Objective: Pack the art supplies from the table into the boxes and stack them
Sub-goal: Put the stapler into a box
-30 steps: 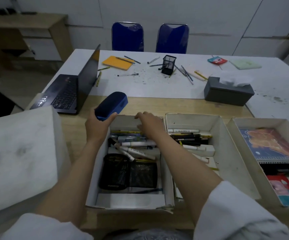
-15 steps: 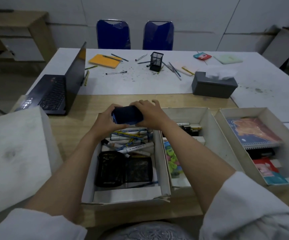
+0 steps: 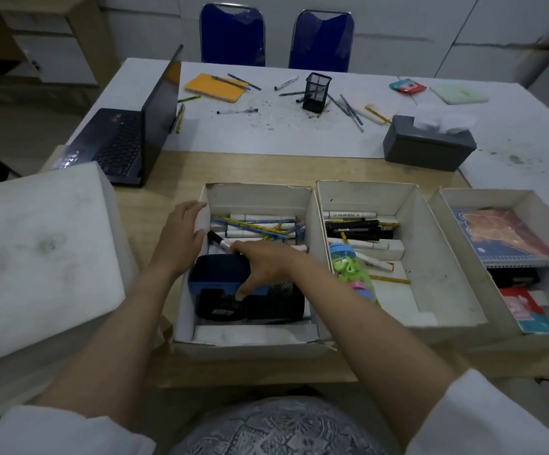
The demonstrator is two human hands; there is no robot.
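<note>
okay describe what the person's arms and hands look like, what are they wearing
Both forearms are bare, with white sleeves pushed up near the elbows. The left hand and the right hand wear no gloves; no rings, watch or bracelets are visible. Patterned grey clothing shows between the arms at the bottom edge.

Under the right hand [image 3: 266,264]: part of the blue case [image 3: 215,274] and the markers [image 3: 260,229] behind, grip on the case unclear. Cut off at the right edge: the notebook box [image 3: 483,274]. Too small to read: print on the far pens [image 3: 237,111]. Blurred: tissue in the grey box [image 3: 427,147].
</note>
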